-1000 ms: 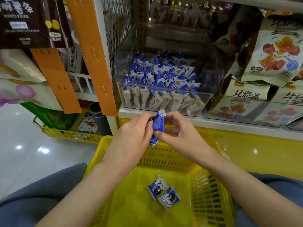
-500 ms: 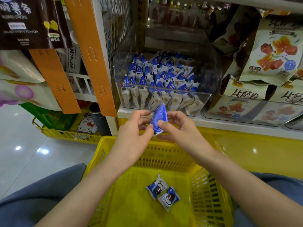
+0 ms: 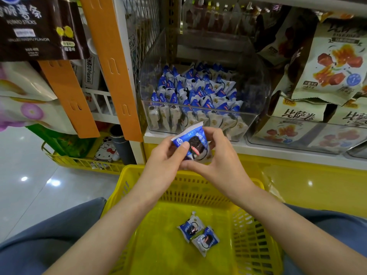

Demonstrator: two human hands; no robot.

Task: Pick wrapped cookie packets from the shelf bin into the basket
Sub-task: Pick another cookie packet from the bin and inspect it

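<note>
We see both hands at frame centre on one cookie packet (image 3: 190, 141), blue and white with a dark cookie printed on it. The left hand (image 3: 162, 155) pinches its left side, thumb across the front. The right hand (image 3: 220, 161) grips its right side, fingers curled over the top edge. The packet is held in the air, above the far rim of the yellow basket (image 3: 198, 187) and just in front of the shelf edge (image 3: 258, 150). Lower centre, two loose packets (image 3: 191, 228) lie on the basket floor, touching each other. Upper centre, the clear shelf bin (image 3: 254, 86) holds rows of stocked packets (image 3: 194, 92) standing upright. At right we note cream snack bags (image 3: 333, 62); at upper left a dark potato-sticks bag (image 3: 39, 26) and orange strips (image 3: 113, 62). At left a second yellow basket (image 3: 83, 162) sits on the glossy floor (image 3: 29, 175).
</note>
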